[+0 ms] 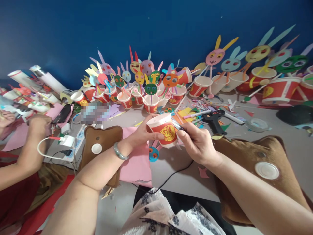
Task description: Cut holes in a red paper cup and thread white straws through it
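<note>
My left hand [144, 133] is wrapped round a red-and-white paper cup [168, 133] with a yellow print, tilted on its side above the table. In my right hand [199, 143] is a slim dark-and-silver tool [177, 125], its tip against the cup's right side; my fingers hide much of it, so its exact kind is unclear. Below the cup lies a round blue paper face [154, 154] with orange eyes, partly covered by the cup and hand. Pink paper [135, 166] lies under my left wrist.
Several paper cups with paper rabbit figures [151, 88] line the back. A black glue gun [215, 120] lies at right among paper scraps. Brown cushions [244, 156] flank me on both sides. A power strip [77, 143] and a co-worker's arm [31, 147] are at left.
</note>
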The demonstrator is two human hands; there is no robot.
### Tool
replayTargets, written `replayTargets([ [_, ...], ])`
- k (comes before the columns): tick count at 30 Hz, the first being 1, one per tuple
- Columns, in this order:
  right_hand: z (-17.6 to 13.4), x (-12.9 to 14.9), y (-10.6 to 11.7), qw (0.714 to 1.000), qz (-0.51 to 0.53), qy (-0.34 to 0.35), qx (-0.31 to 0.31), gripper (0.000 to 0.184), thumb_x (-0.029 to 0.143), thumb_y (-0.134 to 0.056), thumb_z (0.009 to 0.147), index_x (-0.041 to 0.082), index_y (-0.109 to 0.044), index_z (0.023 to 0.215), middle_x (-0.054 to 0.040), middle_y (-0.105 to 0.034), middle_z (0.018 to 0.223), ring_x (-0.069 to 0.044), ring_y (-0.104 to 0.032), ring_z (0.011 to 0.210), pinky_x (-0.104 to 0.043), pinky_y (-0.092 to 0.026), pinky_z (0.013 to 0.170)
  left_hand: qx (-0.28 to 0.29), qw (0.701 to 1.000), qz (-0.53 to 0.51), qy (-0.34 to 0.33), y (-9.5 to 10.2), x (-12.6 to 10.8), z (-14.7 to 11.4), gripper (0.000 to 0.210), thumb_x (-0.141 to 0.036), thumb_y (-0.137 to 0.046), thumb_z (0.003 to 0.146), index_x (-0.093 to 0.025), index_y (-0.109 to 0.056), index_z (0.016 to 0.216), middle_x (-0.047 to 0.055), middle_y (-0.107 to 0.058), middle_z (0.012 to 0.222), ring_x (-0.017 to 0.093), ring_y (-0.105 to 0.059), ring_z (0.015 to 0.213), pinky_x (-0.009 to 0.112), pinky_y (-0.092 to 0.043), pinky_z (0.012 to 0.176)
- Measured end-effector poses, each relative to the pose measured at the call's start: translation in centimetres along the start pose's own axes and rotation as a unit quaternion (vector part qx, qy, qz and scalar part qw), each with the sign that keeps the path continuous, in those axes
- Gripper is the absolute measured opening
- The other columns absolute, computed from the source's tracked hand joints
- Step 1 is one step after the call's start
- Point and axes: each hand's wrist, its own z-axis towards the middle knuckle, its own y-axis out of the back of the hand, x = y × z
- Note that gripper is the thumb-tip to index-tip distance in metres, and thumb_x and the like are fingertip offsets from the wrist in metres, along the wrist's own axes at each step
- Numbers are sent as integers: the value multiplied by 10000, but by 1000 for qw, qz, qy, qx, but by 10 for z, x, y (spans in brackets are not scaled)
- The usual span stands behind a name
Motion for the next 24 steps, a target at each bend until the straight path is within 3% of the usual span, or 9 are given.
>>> replayTargets([
  [4, -3, 0, -2, 997, 11, 2, -70, 326, 508, -653, 862, 228, -516, 768, 50, -482, 536, -95, -371, 463, -241, -312, 444, 21, 1000, 16, 14, -1, -1, 0, 666, -364, -911, 671, -211, -547, 1207, 59, -684, 1053, 191, -678, 932, 302, -523, 829],
  [8, -6, 4, -7, 993, -8, -34, -116, 206, 408, -699, 822, 221, -612, 817, 34, -575, 573, -105, -438, 490, -242, -385, 482, 43, 997, 59, 7, -3, 2, 2, 664, -376, -933, 634, -209, -567, 1162, 72, -666, 1111, 208, -672, 979, 295, -530, 824],
  [15, -9, 3, -13, 992, -43, -17, -120, 112, 317, -655, 854, 213, -686, 883, 16, -646, 607, -119, -517, 502, -249, -435, 516, 32, 994, 99, -19, -7, 5, 2, 669, -417, -927, 636, -204, -550, 1146, 67, -638, 1114, 200, -654, 977, 293, -525, 821],
  [24, -10, -6, -16, 996, -9, 9, -89, 106, 199, -612, 843, 219, -603, 946, 25, -647, 662, -123, -535, 512, -244, -420, 515, 10, 992, 124, -37, -7, 4, 3, 731, -420, -953, 588, -205, -565, 1169, 80, -658, 1129, 252, -654, 1072, 336, -530, 879],
])
